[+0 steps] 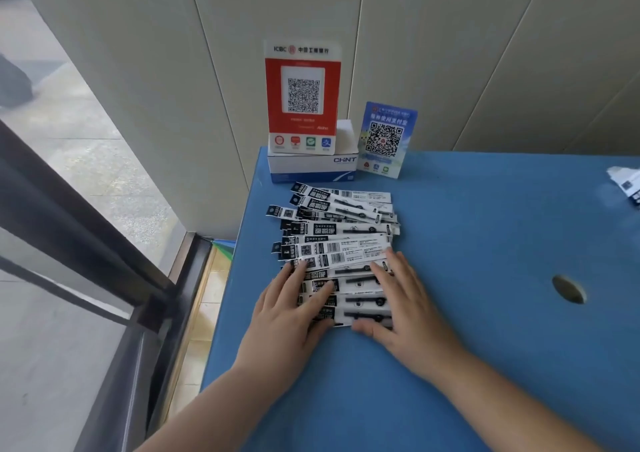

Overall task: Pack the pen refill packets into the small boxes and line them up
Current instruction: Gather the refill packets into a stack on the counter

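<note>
Several long white-and-black pen refill packets (341, 225) lie fanned in a loose pile on the blue table (485, 244), running from the back left toward me. My left hand (291, 308) rests flat on the near left ends of the packets, fingers straight. My right hand (403, 297) lies flat on their near right ends, thumb at the pile's front edge. Neither hand grips a packet. A white and blue box (311, 167) marked CHNT stands behind the pile against the wall.
A red QR-code sign (302, 97) stands on the box, a blue QR-code sign (386, 140) beside it. White printed items (627, 183) lie at the table's right edge. A round hole (568, 289) opens in the tabletop at right. A glass door frame and floor lie to the left.
</note>
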The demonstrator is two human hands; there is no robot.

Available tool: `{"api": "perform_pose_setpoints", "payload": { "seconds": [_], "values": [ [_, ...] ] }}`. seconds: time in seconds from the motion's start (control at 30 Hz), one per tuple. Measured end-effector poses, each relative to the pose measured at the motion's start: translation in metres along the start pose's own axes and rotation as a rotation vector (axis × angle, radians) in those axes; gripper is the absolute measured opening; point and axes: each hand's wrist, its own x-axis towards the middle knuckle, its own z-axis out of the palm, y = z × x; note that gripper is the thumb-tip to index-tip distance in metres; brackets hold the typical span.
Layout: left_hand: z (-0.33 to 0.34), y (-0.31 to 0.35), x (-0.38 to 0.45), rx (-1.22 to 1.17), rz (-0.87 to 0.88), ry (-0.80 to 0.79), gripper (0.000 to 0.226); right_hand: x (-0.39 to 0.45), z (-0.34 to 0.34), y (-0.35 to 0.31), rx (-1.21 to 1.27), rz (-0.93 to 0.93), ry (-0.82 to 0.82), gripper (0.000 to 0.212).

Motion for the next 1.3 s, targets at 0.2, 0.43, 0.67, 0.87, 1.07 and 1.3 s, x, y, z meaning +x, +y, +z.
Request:
{"api": "perform_pose_setpoints", "payload": {
  "seconds": [0.2,0.43,0.67,0.87,1.07,1.3],
  "values": [
    [-0.013,-0.018,0.011,-0.199,-0.081,0.07,0.065,0.012,-0.004,0.023,0.392,0.217,0.206,0.087],
    [-0.03,-0.056,0.108,-0.41,-0.493,0.162,0.066,0.088,-0.022,0.03,0.558,0.431,0.213,0.07],
    [-0.016,-0.052,0.127,-0.408,-0.298,0.035,0.074,0.121,-0.02,0.024,0.609,0.333,0.028,0.069],
    [-0.025,-0.07,0.144,-0.391,-0.253,0.064,0.063,0.133,-0.03,0.033,0.665,0.388,0.168,0.06],
    [-0.02,-0.057,0.154,-0.417,-0.185,-0.026,0.061,0.144,-0.027,0.028,0.642,0.341,0.05,0.062],
    [-0.027,-0.06,0.17,-0.237,-0.213,0.032,0.063,0.152,-0.038,0.036,0.62,0.354,0.069,0.06]
  ]
}}
